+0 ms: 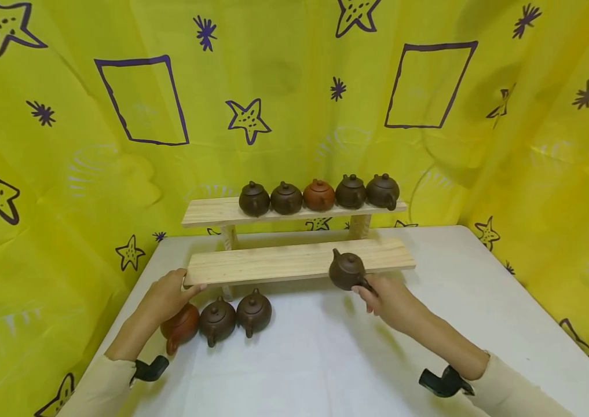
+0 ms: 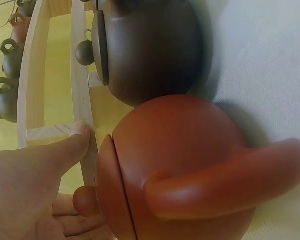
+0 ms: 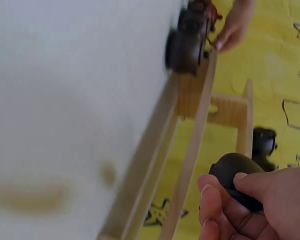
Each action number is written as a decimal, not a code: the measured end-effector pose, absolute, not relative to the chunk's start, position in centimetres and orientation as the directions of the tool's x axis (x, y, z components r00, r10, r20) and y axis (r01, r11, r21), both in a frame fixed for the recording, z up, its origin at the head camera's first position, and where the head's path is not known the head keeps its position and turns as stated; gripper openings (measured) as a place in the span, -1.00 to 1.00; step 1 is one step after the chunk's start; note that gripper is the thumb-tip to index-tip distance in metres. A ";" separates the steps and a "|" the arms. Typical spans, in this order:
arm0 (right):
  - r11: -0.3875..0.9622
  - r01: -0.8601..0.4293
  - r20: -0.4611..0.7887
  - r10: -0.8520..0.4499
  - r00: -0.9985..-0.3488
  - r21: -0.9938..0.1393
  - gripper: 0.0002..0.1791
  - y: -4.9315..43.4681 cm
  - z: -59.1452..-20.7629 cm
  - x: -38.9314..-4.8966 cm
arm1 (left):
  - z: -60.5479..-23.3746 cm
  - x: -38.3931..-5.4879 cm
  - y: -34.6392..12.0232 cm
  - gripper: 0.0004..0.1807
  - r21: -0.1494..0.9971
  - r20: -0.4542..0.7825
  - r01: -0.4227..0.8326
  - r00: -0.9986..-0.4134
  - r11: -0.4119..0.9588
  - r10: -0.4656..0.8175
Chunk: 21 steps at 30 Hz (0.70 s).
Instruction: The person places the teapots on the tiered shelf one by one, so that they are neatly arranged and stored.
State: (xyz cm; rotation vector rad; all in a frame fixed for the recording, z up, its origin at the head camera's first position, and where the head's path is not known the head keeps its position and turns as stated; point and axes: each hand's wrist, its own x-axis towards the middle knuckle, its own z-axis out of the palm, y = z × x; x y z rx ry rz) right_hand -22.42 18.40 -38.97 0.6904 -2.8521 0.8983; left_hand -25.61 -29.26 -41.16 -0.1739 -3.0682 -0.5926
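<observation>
My right hand [image 1: 390, 298] grips a dark brown teapot [image 1: 347, 270] by its handle, at the front edge of the lower plank toward its right end. The spout points up and to the left, and the lid is on. In the right wrist view, thumb and fingers close around the dark teapot [image 3: 235, 172]. My left hand [image 1: 169, 295] holds the left front corner of the lower plank [image 1: 273, 263] of a wooden two-tier stand, its thumb [image 2: 77, 142] on the edge. Just below that hand sits a red-brown teapot [image 1: 180, 325], partly covered by it.
Two dark teapots, one in the middle [image 1: 218, 320] and one at the right [image 1: 254, 313], stand beside the red-brown one on the white table [image 1: 315, 359]. Several teapots line the upper plank [image 1: 211, 213], among them a reddish one [image 1: 319, 196]. A yellow patterned curtain [image 1: 284, 69] hangs behind.
</observation>
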 end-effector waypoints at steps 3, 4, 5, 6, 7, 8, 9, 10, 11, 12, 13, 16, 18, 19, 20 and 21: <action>0.774 -0.383 0.205 -0.324 -0.924 -0.504 -0.66 19.9 -38.2 -23.4 | -41.1 -25.7 -29.3 -0.18 0.376 0.027 0.110 -0.994 0.920 0.108; 0.787 -0.365 0.207 -0.301 -0.931 -0.498 -0.64 20.4 -38.0 -23.7 | -41.1 -25.7 -29.3 -0.18 0.376 0.027 0.110 -0.994 0.920 0.108; 0.801 -0.342 0.202 -0.277 -0.939 -0.492 -0.62 20.8 -37.9 -24.0 | -41.1 -25.7 -29.3 -0.18 0.378 0.027 0.110 -0.994 0.919 0.108; 0.811 -0.325 0.201 -0.258 -0.945 -0.486 -0.61 21.3 -37.8 -24.3 | -41.1 -25.7 -29.3 -0.19 0.378 0.028 0.111 -0.994 0.919 0.109; 0.821 -0.311 0.203 -0.241 -0.949 -0.480 -0.60 21.7 -37.7 -24.7 | -41.1 -25.7 -29.4 -0.19 0.377 0.030 0.114 -0.993 0.919 0.110; 0.829 -0.296 0.201 -0.225 -0.953 -0.474 -0.59 22.1 -37.7 -25.1 | -41.2 -25.6 -29.4 -0.20 0.378 0.031 0.115 -0.993 0.919 0.112; 0.835 -0.284 0.201 -0.212 -0.956 -0.471 -0.59 22.5 -37.7 -25.4 | -41.2 -25.6 -29.4 -0.20 0.378 0.032 0.117 -0.993 0.918 0.114; 0.839 -0.274 0.200 -0.201 -0.959 -0.469 -0.59 22.9 -37.7 -25.7 | -41.2 -25.6 -29.5 -0.20 0.378 0.033 0.119 -0.993 0.918 0.115; 0.843 -0.264 0.196 -0.192 -0.962 -0.469 -0.59 23.2 -37.7 -26.0 | -41.2 -25.6 -29.5 -0.20 0.379 0.034 0.121 -0.993 0.917 0.117; 0.845 -0.259 0.195 -0.187 -0.963 -0.467 -0.59 23.5 -37.8 -26.3 | -41.2 -25.5 -29.4 -0.21 0.379 0.035 0.123 -0.992 0.917 0.118; 0.848 -0.250 0.189 -0.181 -0.965 -0.467 -0.59 23.8 -37.8 -26.5 | -41.2 -25.5 -29.4 -0.21 0.379 0.035 0.123 -0.992 0.917 0.119; 0.853 -0.233 0.175 -0.169 -0.970 -0.468 -0.58 24.3 -37.9 -27.0 | -41.2 -25.6 -29.3 -0.22 0.378 0.038 0.122 -0.992 0.918 0.116; 0.855 -0.224 0.166 -0.164 -0.972 -0.468 -0.57 24.4 -37.9 -27.3 | -41.2 -25.6 -29.4 -0.23 0.378 0.038 0.122 -0.992 0.918 0.116; 0.855 -0.221 0.163 -0.162 -0.973 -0.469 -0.57 24.4 -38.0 -27.4 | -41.2 -25.7 -29.4 -0.23 0.377 0.038 0.122 -0.992 0.918 0.117; 0.856 -0.220 0.162 -0.161 -0.974 -0.468 -0.57 24.5 -38.0 -27.5 | -41.2 -25.7 -29.4 -0.23 0.378 0.038 0.122 -0.993 0.918 0.116; 0.857 -0.217 0.158 -0.160 -0.974 -0.467 -0.57 24.5 -38.1 -27.6 | -41.2 -25.8 -29.4 -0.23 0.380 0.035 0.120 -0.993 0.917 0.115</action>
